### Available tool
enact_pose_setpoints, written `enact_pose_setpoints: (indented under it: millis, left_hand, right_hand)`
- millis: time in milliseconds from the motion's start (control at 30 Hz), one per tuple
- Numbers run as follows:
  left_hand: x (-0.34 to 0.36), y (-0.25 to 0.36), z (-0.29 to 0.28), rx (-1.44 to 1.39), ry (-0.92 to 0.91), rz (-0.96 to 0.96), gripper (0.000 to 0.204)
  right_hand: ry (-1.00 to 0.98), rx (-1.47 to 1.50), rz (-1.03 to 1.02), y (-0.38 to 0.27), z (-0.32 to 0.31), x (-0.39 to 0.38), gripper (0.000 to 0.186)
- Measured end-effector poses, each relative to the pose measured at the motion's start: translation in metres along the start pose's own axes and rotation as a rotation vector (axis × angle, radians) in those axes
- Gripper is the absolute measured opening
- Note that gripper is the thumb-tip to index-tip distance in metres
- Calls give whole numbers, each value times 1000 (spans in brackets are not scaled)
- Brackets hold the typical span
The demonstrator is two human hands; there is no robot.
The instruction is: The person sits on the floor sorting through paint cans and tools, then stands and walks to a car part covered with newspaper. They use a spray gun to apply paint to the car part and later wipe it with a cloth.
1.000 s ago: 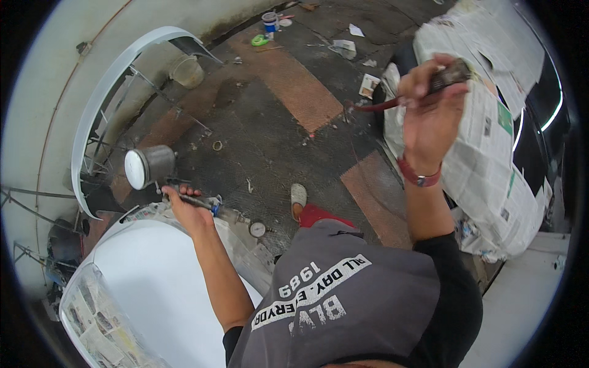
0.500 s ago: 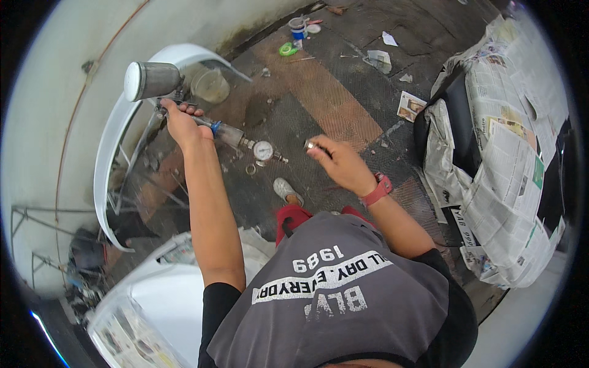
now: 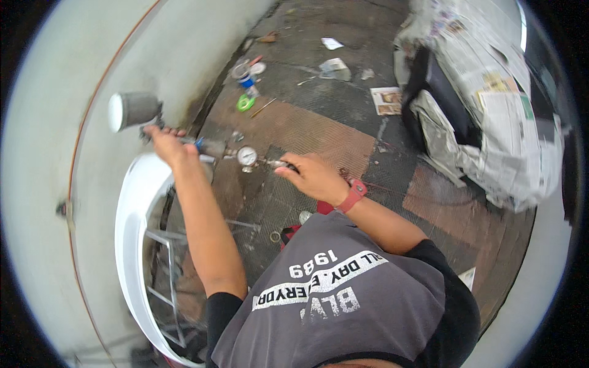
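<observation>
The floor point(image 3: 350, 24), patched in black and brown, is partly hidden beneath my trunk. The wall point(image 3: 202, 37) fills the left side. At upper right, the car point(image 3: 506, 119), wrapped in newspaper, is cut off by the top edge. The curved white panel point(image 3: 130, 233) stands at left; my left forearm crosses its upper end and hides part of the stand point(image 3: 172, 276), whose lower bars are dim.

The spray gun point(image 3: 138, 111) is at left, before the wall, its cup tilted sideways; my left hand point(image 3: 169, 147) covers most of its body, the fingers closed around the grip. My right hand point(image 3: 316, 178) is curled almost shut, thumb and finger pinching the coupling point(image 3: 277, 163) just beyond the gauge point(image 3: 246, 156); the far part lies hidden in my palm. The dial cannot be read.

Beyond lie crumpled paper point(image 3: 335, 70), a blue-banded can point(image 3: 246, 81), a green roll point(image 3: 245, 103) near it, and a thin stick point(image 3: 262, 108).

Compared with half a second ago, my right hand has moved from open space to the coupling, and a white sheet-like part at lower left has left the view.
</observation>
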State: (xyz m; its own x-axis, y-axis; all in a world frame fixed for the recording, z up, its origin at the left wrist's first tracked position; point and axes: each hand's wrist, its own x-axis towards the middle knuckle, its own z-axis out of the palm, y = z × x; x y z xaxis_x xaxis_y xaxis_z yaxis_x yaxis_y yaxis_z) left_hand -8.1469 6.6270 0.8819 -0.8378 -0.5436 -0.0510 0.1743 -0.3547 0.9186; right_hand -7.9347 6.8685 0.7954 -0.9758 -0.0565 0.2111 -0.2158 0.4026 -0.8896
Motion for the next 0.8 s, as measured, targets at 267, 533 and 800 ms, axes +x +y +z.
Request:
enact_pose_setpoints:
  millis: [267,533,800]
  left_hand:
    - [94,-62,103,173,-62,5,57]
    - [159,-111,236,176,-174,17,50]
    - [241,-145,340,-65,-679,-147,49]
  right_hand:
    - [233,-90,117,54,25,111,37]
    - [267,74,181,110,-7,234,37]
    - [11,342,277,130,-65,324,47]
